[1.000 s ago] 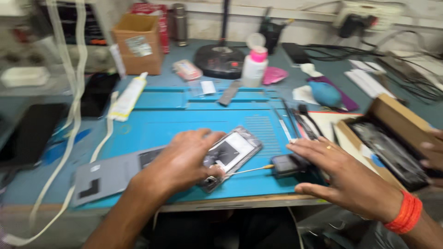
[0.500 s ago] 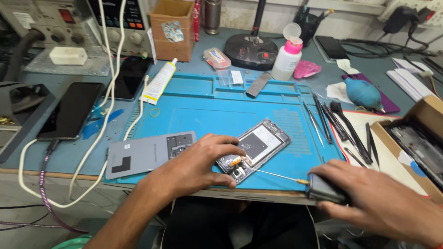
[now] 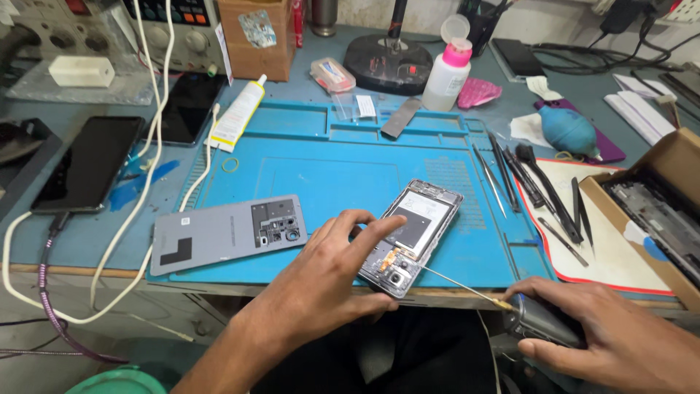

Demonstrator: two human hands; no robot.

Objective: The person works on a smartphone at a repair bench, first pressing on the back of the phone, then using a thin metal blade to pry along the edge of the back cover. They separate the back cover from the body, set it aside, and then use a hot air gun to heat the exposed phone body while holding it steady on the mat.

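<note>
Fingers (image 3: 364, 226) on opened phone (image 3: 417, 232), blue mat (image 3: 313, 168), cluttered workbench (image 3: 87, 241).

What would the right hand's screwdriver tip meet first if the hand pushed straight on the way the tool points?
Probably the opened phone: the right hand aims the screwdriver up-left at its lower end, beside the left hand.

An opened phone (image 3: 412, 233), its back off and its inner parts showing, lies tilted on the blue repair mat (image 3: 321, 164) at the near edge of the worktop (image 3: 87, 241). The left hand (image 3: 328, 281) rests on the phone's near end, index finger stretched across its middle. The right hand (image 3: 620, 343), at the near right and off the mat, grips a dark-handled screwdriver (image 3: 536, 321) whose thin shaft reaches left to the phone's lower part. The grey back cover (image 3: 226, 233) lies to the left on the mat. Tweezers and pry tools (image 3: 532, 182) lie to the right.
</note>
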